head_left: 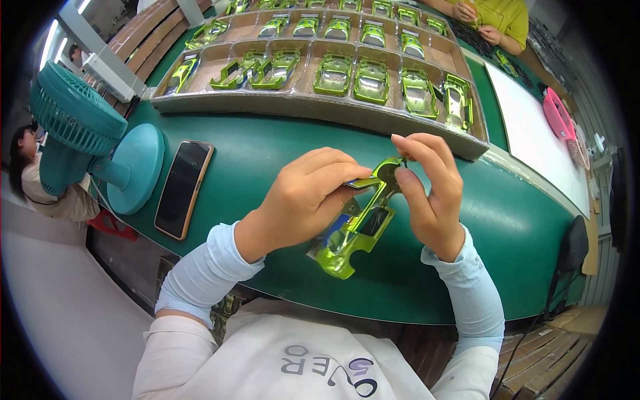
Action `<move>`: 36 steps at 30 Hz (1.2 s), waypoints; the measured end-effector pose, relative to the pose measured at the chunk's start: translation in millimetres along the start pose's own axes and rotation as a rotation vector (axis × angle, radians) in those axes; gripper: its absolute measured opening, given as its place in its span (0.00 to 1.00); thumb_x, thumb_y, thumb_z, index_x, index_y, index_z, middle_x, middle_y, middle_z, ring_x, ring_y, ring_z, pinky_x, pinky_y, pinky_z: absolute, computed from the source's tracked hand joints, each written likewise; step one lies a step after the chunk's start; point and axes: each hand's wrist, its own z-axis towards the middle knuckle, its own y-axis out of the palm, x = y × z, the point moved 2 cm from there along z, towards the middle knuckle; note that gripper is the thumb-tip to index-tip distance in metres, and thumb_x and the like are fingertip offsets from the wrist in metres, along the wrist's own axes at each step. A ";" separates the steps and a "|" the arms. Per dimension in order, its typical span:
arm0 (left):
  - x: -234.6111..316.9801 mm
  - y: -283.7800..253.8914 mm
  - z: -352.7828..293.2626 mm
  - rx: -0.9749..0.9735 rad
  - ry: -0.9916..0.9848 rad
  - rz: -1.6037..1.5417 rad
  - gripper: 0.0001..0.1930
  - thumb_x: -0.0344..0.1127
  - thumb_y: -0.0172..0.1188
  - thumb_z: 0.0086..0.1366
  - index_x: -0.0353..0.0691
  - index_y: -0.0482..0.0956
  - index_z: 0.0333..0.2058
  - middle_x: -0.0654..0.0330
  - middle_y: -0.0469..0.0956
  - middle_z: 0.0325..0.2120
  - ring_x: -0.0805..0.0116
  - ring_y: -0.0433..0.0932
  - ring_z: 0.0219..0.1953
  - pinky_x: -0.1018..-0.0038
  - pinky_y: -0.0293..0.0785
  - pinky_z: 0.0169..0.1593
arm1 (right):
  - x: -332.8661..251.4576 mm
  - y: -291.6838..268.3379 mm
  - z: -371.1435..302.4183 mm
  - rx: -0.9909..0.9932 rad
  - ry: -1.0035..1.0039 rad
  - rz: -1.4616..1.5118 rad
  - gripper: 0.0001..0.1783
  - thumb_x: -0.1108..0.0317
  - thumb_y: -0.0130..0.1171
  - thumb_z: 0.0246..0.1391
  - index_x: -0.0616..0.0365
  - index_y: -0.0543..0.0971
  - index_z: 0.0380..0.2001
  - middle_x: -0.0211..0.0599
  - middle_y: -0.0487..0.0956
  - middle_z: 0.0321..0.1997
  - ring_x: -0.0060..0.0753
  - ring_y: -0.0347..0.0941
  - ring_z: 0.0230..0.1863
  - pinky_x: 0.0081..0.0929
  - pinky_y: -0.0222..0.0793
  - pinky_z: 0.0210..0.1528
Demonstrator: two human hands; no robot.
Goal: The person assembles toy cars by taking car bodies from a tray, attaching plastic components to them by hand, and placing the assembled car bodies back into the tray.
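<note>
A translucent lime-green toy car body shell (342, 248) with dark and blue patches hangs tilted over the table between my hands. My left hand (303, 195) is closed on its upper left edge, thumb and fingers pressed together. At the shell's upper end, my right hand (432, 193) has thumb and index finger curled close around its edge. Something small and dark shows between those fingertips, too small to name. Beyond my hands lies a shallow cardboard tray (267, 104) with divided compartments, several holding similar green car shells (371, 81).
On the left stand a teal desk fan (79, 112) and a dark-screened phone (184, 189), both on the green table (267, 143). To the right lie a white board (533, 137) and a pink basket (557, 113). Across the table, a co-worker's hands (477, 20) are at work; another person sits far left.
</note>
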 end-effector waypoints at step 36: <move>6.3 3.9 -2.8 0.098 0.239 0.118 0.10 0.24 0.61 0.42 0.35 0.72 0.27 0.56 0.72 0.23 0.59 0.73 0.26 0.69 0.70 0.31 | -15.0 -3.3 -24.5 0.016 0.709 0.703 0.13 0.64 0.53 0.52 0.64 0.73 0.33 0.31 0.75 0.27 0.19 0.70 0.25 0.15 0.66 0.24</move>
